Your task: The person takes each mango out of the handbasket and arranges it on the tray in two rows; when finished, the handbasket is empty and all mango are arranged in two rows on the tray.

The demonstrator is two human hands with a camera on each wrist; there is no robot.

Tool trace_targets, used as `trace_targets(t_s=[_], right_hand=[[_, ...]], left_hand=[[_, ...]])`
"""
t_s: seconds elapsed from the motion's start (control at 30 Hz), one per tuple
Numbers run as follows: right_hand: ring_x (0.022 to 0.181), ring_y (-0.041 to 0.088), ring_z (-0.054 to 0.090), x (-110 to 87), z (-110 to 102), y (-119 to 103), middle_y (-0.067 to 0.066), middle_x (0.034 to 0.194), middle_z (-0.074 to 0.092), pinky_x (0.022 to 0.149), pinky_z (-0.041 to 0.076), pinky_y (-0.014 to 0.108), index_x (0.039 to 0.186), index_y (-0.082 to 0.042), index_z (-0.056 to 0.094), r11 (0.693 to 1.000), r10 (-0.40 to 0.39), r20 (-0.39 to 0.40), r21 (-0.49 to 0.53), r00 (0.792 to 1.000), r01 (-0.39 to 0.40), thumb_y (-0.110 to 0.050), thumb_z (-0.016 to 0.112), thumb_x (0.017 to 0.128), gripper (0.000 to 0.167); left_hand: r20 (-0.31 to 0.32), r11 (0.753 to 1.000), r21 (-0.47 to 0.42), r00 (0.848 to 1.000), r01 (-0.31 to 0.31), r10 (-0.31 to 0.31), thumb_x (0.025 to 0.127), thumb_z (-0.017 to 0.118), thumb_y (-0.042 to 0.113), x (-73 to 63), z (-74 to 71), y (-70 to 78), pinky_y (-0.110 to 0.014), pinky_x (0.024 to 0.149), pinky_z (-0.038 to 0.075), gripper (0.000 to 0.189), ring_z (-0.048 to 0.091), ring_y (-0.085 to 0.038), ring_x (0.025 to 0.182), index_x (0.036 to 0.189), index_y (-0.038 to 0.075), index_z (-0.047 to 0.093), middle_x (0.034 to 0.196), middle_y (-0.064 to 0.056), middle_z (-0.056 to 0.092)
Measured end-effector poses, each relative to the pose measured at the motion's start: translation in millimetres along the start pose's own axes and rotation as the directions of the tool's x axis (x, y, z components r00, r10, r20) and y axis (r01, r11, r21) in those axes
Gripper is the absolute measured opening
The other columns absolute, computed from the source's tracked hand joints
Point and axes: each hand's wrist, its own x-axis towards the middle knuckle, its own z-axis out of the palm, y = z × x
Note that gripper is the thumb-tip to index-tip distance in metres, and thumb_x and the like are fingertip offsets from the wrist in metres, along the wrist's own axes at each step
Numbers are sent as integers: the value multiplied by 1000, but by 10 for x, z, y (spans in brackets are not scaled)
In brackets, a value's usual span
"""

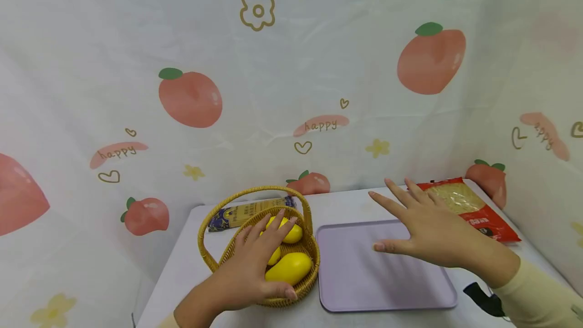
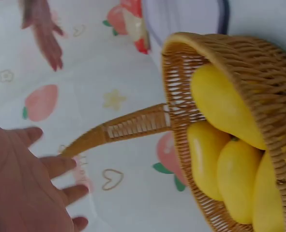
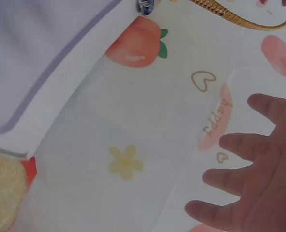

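A wicker basket (image 1: pixel 314 272) with a tall arched handle stands on the table and holds several yellow mangoes (image 2: pixel 230 106). Above it hovers my left hand (image 1: pixel 252 270), its fingers spread and nothing in its grasp; in the head view it covers part of the basket and fruit. The left wrist view shows that palm (image 2: pixel 22 188) apart from the basket. Over the lilac tray (image 1: pixel 364 287), my right hand (image 1: pixel 432 229) is raised with fingers and thumb spread. No object shows in the right palm (image 3: pixel 268 179) in the right wrist view.
Behind the basket lies a long blue and yellow packet (image 1: pixel 246 214). A red bag with a see-through window (image 1: pixel 460 201) lies at the back right. Close to my right sleeve is a black item (image 1: pixel 483 298), partly hidden. A fruit-print curtain (image 1: pixel 282 75) hangs behind the table.
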Motion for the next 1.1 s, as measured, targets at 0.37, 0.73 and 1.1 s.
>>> trace_targets(t_s=[0.37, 0.73, 1.1], right_hand=[[152, 59, 29, -7, 11, -24, 16, 174, 32, 109, 26, 87, 172, -33, 36, 994, -11, -70, 108, 998, 18, -78, 68, 93, 96], [153, 43, 36, -18, 186, -46, 5, 174, 34, 105, 39, 83, 172, -34, 34, 873, -187, -80, 443, 979, 203, -47, 75, 100, 84], [152, 30, 39, -18, 455, -149, -1, 172, 37, 115, 41, 62, 173, -30, 33, 629, -321, -91, 724, 943, 284, -41, 49, 116, 60]], left_hand=[[-241, 931, -215, 940, -296, 243, 91, 37, 92, -254, -259, 189, -75, 118, 25, 114, 30, -33, 158, 175, 16, 23, 177, -5, 27], [-632, 514, -429, 653, -743, 417, 108, 52, 61, -386, -373, -283, -39, 105, 47, 93, 44, -39, 149, 171, 2, 19, 167, -28, 39], [-847, -180, -528, 500, -830, 179, 81, -22, 89, -706, -151, -617, -48, 124, 27, 126, 20, -55, 157, 172, 7, 6, 165, -44, 18]])
